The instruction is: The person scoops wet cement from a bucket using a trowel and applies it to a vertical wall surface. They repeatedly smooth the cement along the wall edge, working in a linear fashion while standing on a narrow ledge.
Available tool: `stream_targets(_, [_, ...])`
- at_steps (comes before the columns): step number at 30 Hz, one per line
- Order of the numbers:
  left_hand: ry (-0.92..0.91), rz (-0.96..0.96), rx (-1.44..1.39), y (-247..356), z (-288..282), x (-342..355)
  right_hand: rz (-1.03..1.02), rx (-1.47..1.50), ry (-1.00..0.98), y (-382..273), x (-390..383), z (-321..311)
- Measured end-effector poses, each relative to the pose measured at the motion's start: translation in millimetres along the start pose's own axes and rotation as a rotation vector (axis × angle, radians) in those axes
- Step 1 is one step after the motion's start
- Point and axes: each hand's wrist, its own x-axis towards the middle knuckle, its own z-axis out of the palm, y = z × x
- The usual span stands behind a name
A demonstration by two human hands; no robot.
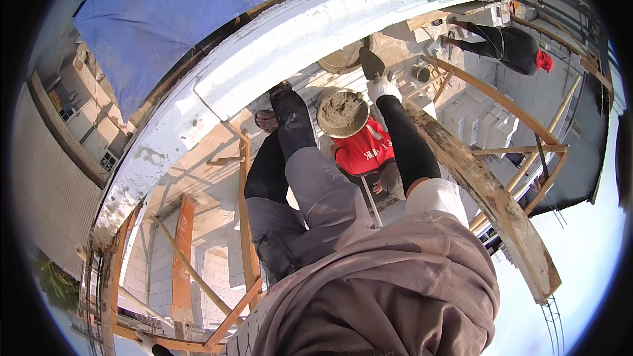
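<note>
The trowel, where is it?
In the head view, the trowel is in the gloved right hand, just above and right of the pan of wet mortar.

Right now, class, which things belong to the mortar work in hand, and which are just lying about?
In use:
right hand
trowel
pan of mortar

Lying about:
blue tarpaulin
wooden plank
second pan

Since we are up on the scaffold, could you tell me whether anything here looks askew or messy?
The wooden plank on the right is smeared with grey mortar and runs at a slant. The pan, heaped with mortar, rests on the head of a person in red below. Nothing looks spilled.
</note>
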Motion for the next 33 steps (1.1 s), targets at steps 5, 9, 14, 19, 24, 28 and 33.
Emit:
stream_targets(5, [-0.072,-0.051,0.026,25,-8,-2,0.036,0.219,-0.137,-94,76,47])
stream_targets(9, [-0.164,-0.061,0.080,39,-20,-8,0.076,0.784,-0.091,-95,64,103])
stream_targets(14, [0.032,-0.493,0.202,46,-15,-32,0.090,1.364,-0.277,-154,65,86])
stream_targets(19, [-0.020,-0.570,0.159,110,0,-48,-0.165,1.415,0.048,-140,95,160])
stream_targets(24, [-0.261,-0.212,-0.138,54,-25,-32,-0.036,1.476,0.113,-139,38,134])
stream_targets(28, [-0.304,-0.164,-0.233,40,-25,-25,0.004,1.459,0.008,-127,11,113])
stream_targets(33, [-0.234,0.010,0.119,54,-30,-11,-0.020,1.332,0.228,-82,-25,114])
